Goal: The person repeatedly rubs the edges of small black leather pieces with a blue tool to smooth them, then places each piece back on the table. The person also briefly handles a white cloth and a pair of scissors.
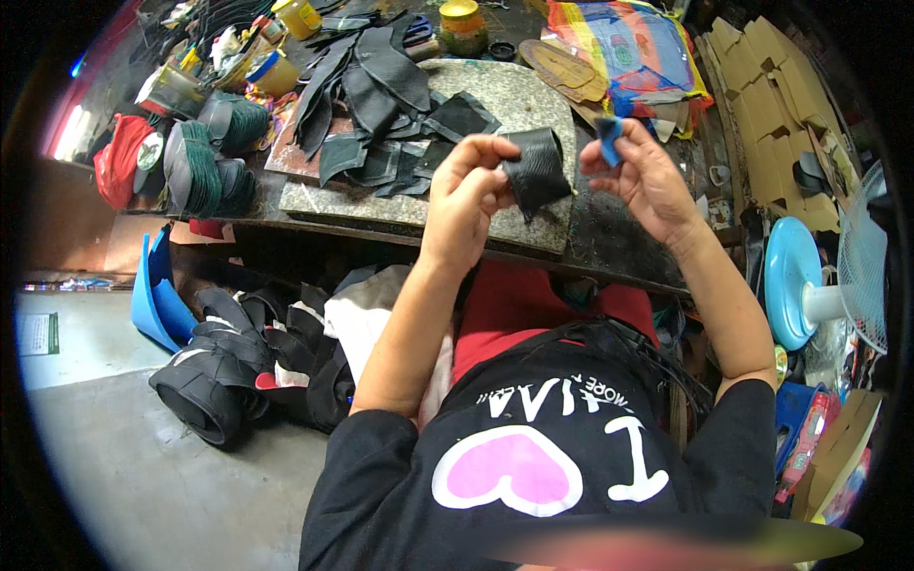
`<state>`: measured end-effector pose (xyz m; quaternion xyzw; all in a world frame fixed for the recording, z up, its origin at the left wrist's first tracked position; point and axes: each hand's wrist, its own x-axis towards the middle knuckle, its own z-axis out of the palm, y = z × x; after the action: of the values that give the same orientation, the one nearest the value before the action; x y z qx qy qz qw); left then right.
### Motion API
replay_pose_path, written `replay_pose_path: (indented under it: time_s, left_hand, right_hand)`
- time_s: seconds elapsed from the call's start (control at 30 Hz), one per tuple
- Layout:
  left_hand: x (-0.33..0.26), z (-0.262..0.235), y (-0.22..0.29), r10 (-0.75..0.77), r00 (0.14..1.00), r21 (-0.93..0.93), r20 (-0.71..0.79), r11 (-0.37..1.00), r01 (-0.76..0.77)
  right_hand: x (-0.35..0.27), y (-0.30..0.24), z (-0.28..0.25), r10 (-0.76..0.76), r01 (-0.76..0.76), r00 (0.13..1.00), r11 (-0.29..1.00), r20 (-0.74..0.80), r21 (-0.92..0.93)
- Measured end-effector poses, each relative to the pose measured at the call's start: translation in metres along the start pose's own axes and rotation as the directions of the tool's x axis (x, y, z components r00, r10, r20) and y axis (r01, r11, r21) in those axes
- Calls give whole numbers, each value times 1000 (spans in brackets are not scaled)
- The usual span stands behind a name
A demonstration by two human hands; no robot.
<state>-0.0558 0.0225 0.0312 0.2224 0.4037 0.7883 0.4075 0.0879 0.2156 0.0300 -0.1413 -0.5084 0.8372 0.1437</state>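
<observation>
Spanning 10 to 2 o'clock, with the middle of the view as the clock's centre, the dark counter (624, 252) carries most of the clutter. A speckled stone slab (533, 95) lies on it at 12 o'clock. Open cardboard boxes (762, 105) line up at 2 o'clock, beyond the counter's edge. Down at 8 o'clock, dark padded pieces (205, 381) lie heaped on the floor. At 3 o'clock stands a fan (792, 285) with a light-blue base. A colourful mesh bundle (624, 57) rests at 1 o'clock, and black cut pieces (381, 100) overlap one another at 11 o'clock, partly on the slab. Green cord spools (195, 176) cluster at 10 o'clock.

The left hand (466, 200) is at 12 o'clock, its grip narrow, thumb and fingers pinching the left edge of a curved black piece (535, 173). That ribbed piece sits toward 1 o'clock, in front of the slab in this view; I cannot tell whether they touch. The right hand (649, 176), at 2 o'clock, grips a small blue-and-dark piece (608, 145) in its fingers, just apart from the black one.
</observation>
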Motion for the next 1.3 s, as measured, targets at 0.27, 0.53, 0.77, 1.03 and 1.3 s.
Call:
replay_pose_path:
  time_s: [0.27,0.53,0.77,1.03,1.3]
  left_hand:
    - [-34,-4,-28,-109,987,114,119,989,95]
    - [-29,-10,-23,10,995,174,95,984,-27]
    - [-10,-12,-5,-28,1000,-22,-10,999,28]
    - [1,-11,-7,-96,992,-317,-79,946,66]
    - [-2,0,-5,1,988,-67,-154,998,-11]
  right_hand:
    - [-6,14,18,139,-141,990,986,27,92]
    - [-5,7,36,-167,175,983,979,81,-102]
    - [-23,20,58,-111,234,953,860,282,-452]
    - [-24,18,69,-141,385,910,636,390,-669]
    - [0,-7,69,-206,264,962,873,180,-409]
